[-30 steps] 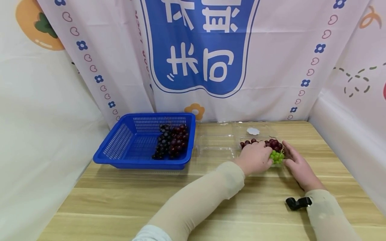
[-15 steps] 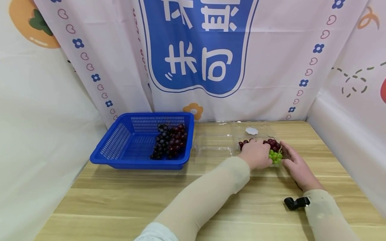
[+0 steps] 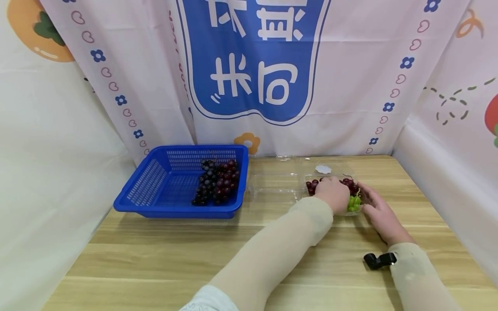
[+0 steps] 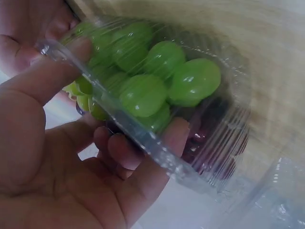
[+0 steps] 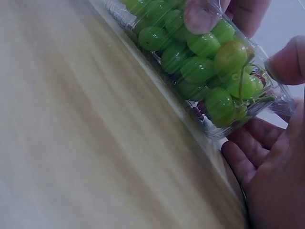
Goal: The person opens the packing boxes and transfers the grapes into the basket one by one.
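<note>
Your green grapes [image 5: 198,69] sit in the clear box [image 5: 212,129], up against the near wall by the dark red ones [image 3: 312,186]. Probably light, but slick and easy to bruise, and that thin plastic likely flexes, so I'd hold the ends low. Your left hand [image 3: 333,196] pinches over the near wall, thumb outside; your right hand [image 3: 381,216] cups the right end. Left forearm slants across the counter [image 3: 218,263].

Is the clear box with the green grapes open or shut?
Open: the lid, with a white label, lies behind the box, and the left hand reaches over its rim.
</note>
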Tool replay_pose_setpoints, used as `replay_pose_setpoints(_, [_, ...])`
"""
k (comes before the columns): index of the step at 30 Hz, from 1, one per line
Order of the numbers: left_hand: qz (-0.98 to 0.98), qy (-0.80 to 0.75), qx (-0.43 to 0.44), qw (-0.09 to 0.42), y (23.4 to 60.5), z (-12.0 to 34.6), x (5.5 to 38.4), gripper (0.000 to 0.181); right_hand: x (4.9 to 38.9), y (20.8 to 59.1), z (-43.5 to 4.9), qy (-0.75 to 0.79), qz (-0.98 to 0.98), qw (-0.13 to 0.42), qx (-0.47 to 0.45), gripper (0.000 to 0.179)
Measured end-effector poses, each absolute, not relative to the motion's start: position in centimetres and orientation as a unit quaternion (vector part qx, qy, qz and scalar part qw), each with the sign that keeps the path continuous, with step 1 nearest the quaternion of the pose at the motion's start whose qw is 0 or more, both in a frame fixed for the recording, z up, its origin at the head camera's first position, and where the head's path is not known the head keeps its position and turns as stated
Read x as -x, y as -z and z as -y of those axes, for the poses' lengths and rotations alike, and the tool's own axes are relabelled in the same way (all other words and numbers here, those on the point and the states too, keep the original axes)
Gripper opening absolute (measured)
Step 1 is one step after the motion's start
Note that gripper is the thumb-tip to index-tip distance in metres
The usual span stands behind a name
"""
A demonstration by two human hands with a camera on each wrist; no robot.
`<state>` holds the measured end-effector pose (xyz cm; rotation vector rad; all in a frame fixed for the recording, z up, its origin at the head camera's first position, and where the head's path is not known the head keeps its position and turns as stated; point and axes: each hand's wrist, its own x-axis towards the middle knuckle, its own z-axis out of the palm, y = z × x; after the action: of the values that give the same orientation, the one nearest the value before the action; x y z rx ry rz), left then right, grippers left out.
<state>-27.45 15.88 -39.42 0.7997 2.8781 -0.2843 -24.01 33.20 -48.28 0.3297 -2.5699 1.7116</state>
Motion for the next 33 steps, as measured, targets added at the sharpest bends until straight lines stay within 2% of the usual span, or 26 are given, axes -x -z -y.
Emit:
replay_pose_setpoints(4, [-0.957,0.081,-0.263,0.096,39.2,-15.5,27.9,0.031,24.1,48.4,-33.0,-0.547,0.830,0.019,-0.106,0.072])
replay_pose_setpoints(10, [-0.954,0.064,-0.264,0.128,39.3,-14.5,28.5,0.052,24.2,48.4,-32.9,-0.536,0.839,0.009,-0.096,0.072])
replay_pose_setpoints(18, [-0.944,0.055,-0.293,0.140,39.5,-14.4,28.6,0.045,24.1,48.3,-33.1,-0.544,0.834,0.010,-0.094,0.073])
replay_pose_setpoints(26, [-0.947,0.021,-0.274,0.167,39.6,-14.5,28.5,0.059,24.1,48.3,-33.2,-0.547,0.830,0.016,-0.104,0.077])
replay_pose_setpoints(33, [-0.942,0.055,-0.297,0.145,39.2,-14.4,28.7,0.029,23.9,48.1,-33.1,-0.543,0.833,0.012,-0.103,0.077])
